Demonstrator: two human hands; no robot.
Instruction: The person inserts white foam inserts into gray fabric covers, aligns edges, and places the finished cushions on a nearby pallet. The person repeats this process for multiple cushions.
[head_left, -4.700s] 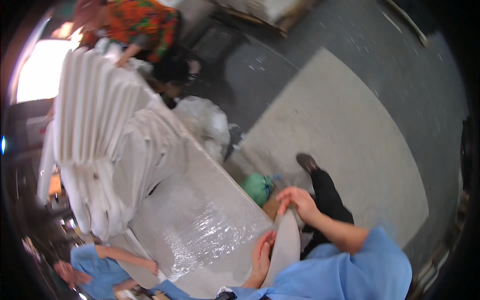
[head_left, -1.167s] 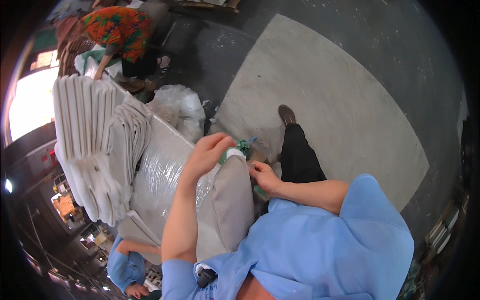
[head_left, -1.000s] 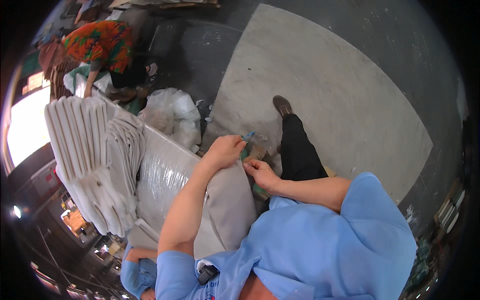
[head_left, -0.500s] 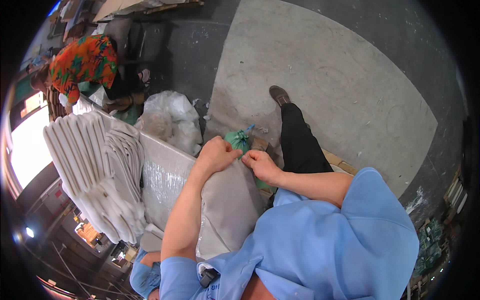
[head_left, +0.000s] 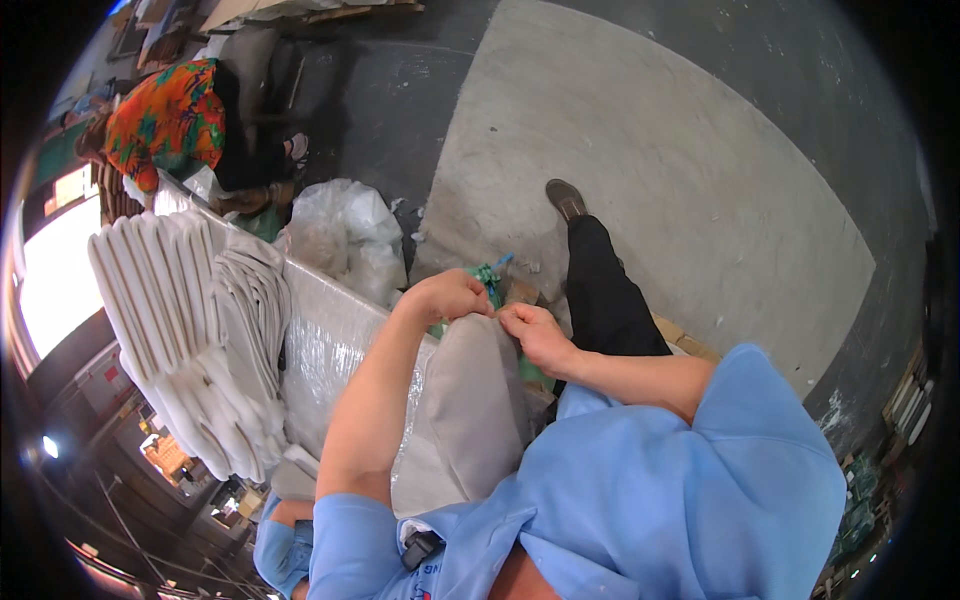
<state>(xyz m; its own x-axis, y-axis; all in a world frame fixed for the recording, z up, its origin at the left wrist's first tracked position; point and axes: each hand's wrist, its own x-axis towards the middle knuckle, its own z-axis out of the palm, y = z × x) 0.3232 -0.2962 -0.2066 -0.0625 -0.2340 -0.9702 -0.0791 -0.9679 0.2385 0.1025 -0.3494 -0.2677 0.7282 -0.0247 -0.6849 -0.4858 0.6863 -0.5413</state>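
A grey fabric-covered cushion (head_left: 468,395) lies in front of my body at the end of a long table (head_left: 322,335) wrapped in clear film. Its far end narrows to a raised fold. My left hand (head_left: 450,296) is closed in a pinch at the left of that far end. From the right, my right hand (head_left: 537,336) pinches the same end, the fingertips of both hands almost meeting. The exact bit of cloth between the fingers is hidden. Just beyond my hands is a green sack (head_left: 490,277) with a blue tie, partly covered by my left hand.
Padded white pieces (head_left: 160,300) stand in a row on the table's left, beside folded grey covers (head_left: 248,310). Clear plastic bags (head_left: 345,235) lie past the table. A co-worker in a patterned shirt (head_left: 170,120) bends at the far end; another in blue (head_left: 285,545) is lower left.
Both hands have shifted slightly at the cushion's far end, which now rises in a sharper fold. More of the green sack is covered. The co-worker in the patterned shirt has moved a little.
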